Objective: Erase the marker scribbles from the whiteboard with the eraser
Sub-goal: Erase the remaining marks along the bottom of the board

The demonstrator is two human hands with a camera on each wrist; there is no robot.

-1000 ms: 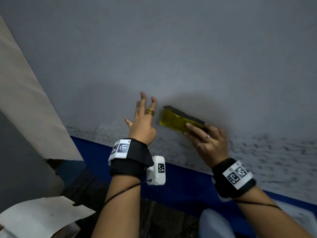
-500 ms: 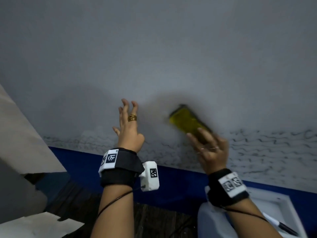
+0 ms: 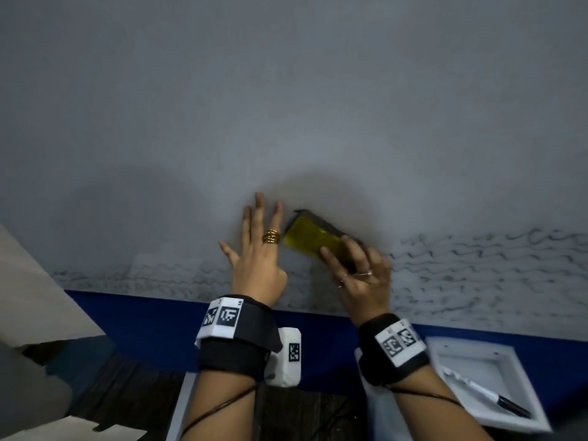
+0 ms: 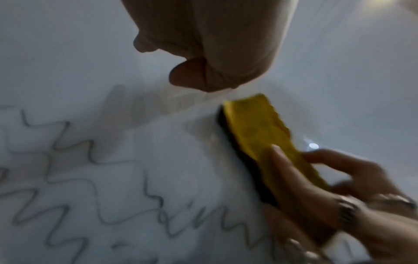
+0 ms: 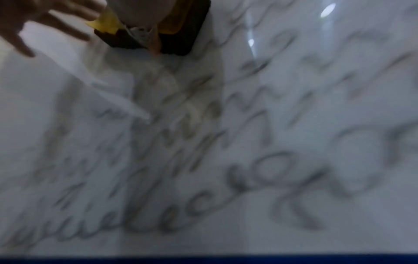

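Observation:
The whiteboard [image 3: 286, 106] fills the head view, with wavy black marker scribbles [image 3: 477, 268] in a band along its lower part, fainter on the left [image 3: 143, 275]. A yellow-backed eraser [image 3: 310, 238] with a dark felt side lies pressed on the board just above the band. My right hand [image 3: 359, 265] grips its lower end, fingers over the yellow back. My left hand [image 3: 259, 246] lies flat on the board right beside the eraser, fingers straight and spread. In the left wrist view the eraser [image 4: 260, 135] and scribbles [image 4: 90, 178] show clearly; the right wrist view is blurred, with scribbles [image 5: 226, 160] below the eraser [image 5: 176, 41].
A blue frame [image 3: 159, 323] runs along the board's bottom edge. A white tray [image 3: 496, 370] at lower right holds a marker pen [image 3: 490, 396]. Beige paper sheets [image 3: 31, 281] lean at the left, over a dark floor.
The eraser, in my right hand, swept right and back left next to my left hand; a strip below it is wiped paler. My left hand stayed flat on the board.

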